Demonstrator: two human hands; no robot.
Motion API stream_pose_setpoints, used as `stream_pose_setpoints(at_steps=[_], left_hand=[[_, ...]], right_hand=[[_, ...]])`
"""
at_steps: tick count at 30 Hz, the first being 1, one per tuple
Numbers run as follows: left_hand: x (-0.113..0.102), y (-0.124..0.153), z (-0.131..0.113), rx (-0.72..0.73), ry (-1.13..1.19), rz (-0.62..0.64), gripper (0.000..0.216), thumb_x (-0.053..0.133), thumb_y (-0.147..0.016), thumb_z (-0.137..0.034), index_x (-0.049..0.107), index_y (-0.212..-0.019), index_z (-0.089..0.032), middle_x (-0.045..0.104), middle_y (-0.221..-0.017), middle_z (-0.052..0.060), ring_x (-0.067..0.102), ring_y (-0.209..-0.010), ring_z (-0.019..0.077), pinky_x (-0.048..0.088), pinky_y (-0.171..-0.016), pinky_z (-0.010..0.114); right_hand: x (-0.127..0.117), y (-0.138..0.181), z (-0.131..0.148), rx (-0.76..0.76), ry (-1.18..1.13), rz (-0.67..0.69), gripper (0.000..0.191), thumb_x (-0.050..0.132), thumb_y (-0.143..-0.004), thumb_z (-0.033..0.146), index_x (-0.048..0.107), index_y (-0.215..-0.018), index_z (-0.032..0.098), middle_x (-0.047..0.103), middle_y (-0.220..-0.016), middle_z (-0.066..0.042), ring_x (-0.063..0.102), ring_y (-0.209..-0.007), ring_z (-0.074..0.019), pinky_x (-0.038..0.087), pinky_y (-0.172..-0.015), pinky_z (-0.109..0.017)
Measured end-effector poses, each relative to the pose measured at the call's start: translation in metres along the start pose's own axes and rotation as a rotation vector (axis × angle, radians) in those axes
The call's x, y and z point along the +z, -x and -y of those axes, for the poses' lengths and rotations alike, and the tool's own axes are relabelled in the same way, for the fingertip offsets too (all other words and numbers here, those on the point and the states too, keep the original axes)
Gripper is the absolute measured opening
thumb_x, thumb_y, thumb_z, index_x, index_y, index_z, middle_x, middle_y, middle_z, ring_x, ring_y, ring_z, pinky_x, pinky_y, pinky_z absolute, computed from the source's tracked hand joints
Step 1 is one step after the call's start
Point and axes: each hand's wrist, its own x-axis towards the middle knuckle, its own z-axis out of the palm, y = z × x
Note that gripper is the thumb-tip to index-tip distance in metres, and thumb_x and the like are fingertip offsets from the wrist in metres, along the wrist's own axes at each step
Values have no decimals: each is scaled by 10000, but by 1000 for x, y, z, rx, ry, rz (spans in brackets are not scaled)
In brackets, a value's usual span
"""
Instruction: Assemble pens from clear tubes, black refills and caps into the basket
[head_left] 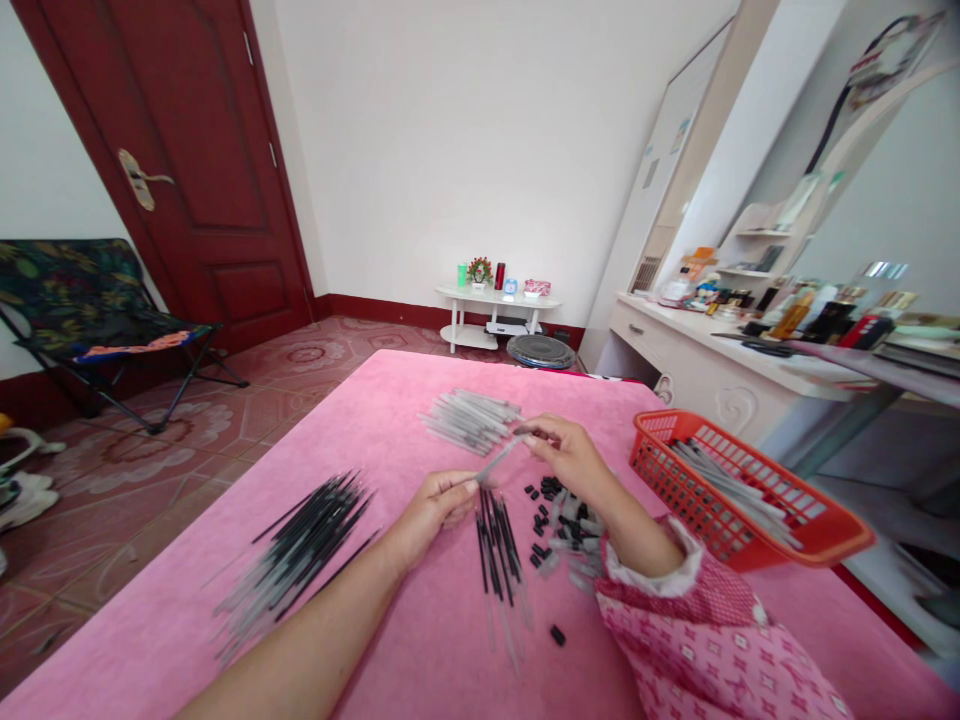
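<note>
Between my two hands is a translucent grey pen barrel (495, 462), slanting up to the right. Its lower end is pinched by my left hand (442, 500). At the upper end the fingers of my right hand (566, 455) close on it; any small part there is too blurred to make out. Just beyond lies a pile of pale pen barrels (472, 418). Below my hands is a small bunch of black pen refills (496, 550). Small black plugs (538, 522) and clear caps (581, 545) are scattered by my right forearm. A larger heap of dark refills (307, 550) lies at left.
A pink cloth (405, 650) covers the table. On its right stands an orange basket (750, 490) holding pale pens. One black plug (557, 635) lies apart near the front. Past the table are a folding chair (97, 290), a small white table (499, 297) and a cluttered dresser (720, 350).
</note>
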Motion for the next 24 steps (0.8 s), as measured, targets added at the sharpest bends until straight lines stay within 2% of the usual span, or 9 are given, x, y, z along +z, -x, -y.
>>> stream_pose_setpoints(at_steps=[4,11,24], left_hand=[[-2,-2,1,-29,27,5,374,544,-786,-427,642,-927,-94,164,-514,-84,108,-441,61,61,-438,239],[-5,-5,4,-37,-30,-6,380,511,-806,-439,616,-923,-93,179,-503,-91,112,-434,57,60,-423,228],[-6,-4,5,-44,-48,-19,403,511,-801,-451,621,-938,-89,187,-506,-88,118,-437,58,60,-429,234]], right_hand=[[-4,1,6,-17,30,35,224,517,-791,228,682,-933,172,646,-864,-56,560,-762,-159,430,-657,-263],[-8,0,13,-96,59,68,208,533,-805,217,683,-943,179,639,-866,-60,566,-785,-164,417,-678,-268],[-11,1,13,-128,87,83,188,544,-797,167,682,-924,186,631,-863,-51,566,-800,-161,402,-676,-257]])
